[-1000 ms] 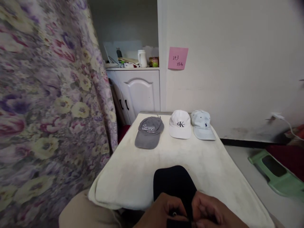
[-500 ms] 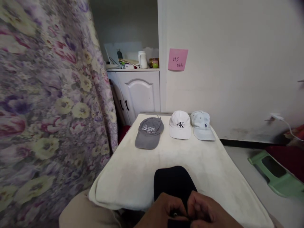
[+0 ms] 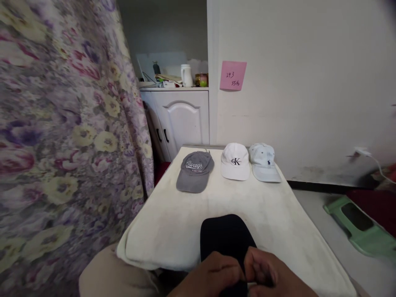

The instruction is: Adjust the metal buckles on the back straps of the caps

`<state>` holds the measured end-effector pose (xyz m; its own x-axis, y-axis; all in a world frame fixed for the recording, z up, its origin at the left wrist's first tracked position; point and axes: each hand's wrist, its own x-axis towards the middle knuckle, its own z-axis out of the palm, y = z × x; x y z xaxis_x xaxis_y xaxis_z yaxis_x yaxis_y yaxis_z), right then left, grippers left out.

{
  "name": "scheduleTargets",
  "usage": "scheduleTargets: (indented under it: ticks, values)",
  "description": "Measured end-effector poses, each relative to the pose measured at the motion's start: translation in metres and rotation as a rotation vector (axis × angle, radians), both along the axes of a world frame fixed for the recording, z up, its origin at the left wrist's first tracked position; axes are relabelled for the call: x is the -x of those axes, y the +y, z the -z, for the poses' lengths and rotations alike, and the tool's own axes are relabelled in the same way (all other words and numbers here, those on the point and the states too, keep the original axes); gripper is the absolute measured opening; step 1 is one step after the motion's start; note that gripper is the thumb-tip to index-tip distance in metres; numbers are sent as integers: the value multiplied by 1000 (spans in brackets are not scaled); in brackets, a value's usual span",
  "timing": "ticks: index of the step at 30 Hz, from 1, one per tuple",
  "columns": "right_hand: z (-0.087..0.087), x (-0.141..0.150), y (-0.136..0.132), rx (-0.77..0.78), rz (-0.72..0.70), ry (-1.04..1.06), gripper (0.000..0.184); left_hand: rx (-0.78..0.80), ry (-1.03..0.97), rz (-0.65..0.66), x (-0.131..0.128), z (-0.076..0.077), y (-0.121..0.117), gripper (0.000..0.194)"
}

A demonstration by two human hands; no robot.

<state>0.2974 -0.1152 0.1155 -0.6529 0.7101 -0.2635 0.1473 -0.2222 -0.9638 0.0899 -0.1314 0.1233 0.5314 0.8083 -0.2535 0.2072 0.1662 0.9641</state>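
A black cap (image 3: 225,235) lies at the near edge of the table, its brim pointing away from me. Over its near end, my left hand (image 3: 212,274) is closed in a pinch on the dark cloth. Opposite it, close to the left fingertips, my right hand (image 3: 272,272) has curled fingers pinching the same cap. The exact part between the fingertips is hidden. Farther back sit a grey cap (image 3: 194,175), a white cap (image 3: 235,165) with black letters, and a pale blue cap (image 3: 265,165), all with brims toward me.
A cream cloth (image 3: 173,222) covers the table. On the left hangs a floral curtain (image 3: 71,144). Behind stands a white cabinet (image 3: 187,119) with a white jug (image 3: 186,75) on top. A pink note (image 3: 233,76) is on the wall; a green stool (image 3: 355,227) is at right.
My left fingers have closed in nearer to the right ones, and the small round piece seen earlier by the left fingers is now covered. The caps stay where they were.
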Motion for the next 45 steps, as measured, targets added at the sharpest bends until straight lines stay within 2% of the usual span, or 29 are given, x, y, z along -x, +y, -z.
scheduleTargets:
  ticks: [3, 7, 9, 11, 13, 16, 19, 22, 27, 30, 36, 39, 45]
  values:
    - [4, -1, 2, 12, 3, 44, 26, -7, 13, -36, 3, 2, 1, 38]
    - [8, -7, 2, -3, 6, 63, 30, 4, 172, -175, 8, 3, 0, 62]
    - [7, -10, 2, -8, 0, 61, 31, 6, 168, -119, 10, 3, -1, 55]
    - [4, -11, 2, -9, 4, 49, 32, 14, 149, -38, 12, 5, -2, 39]
    - [-1, -12, 1, -9, 3, 20, 30, 30, 174, -39, 14, 8, -4, 29]
    - [-6, -15, -2, 64, -3, -25, 27, 72, 183, -64, 17, 11, -4, 23]
    - [-10, -19, -6, 137, 5, -58, 23, 100, 123, -33, 19, 10, -2, 24]
    - [-10, -23, -7, 135, -24, -94, 14, 90, 55, -5, 20, 7, 0, 24]
    - [7, -27, -1, 75, -37, -30, 33, 18, 37, -30, 22, 2, 1, 19]
    - [13, -25, 1, 59, -43, -28, 32, -8, 107, -39, 21, -1, 0, 14]
    - [-7, -8, -8, -13, -28, -97, 10, -36, 147, 22, 16, 1, -4, 11]
    - [-8, -1, -11, 31, -64, -52, 3, -42, 176, 15, 20, -1, -3, 10]
    - [14, -6, -10, 144, -32, 186, 24, -23, 155, -63, 32, -14, 1, 16]
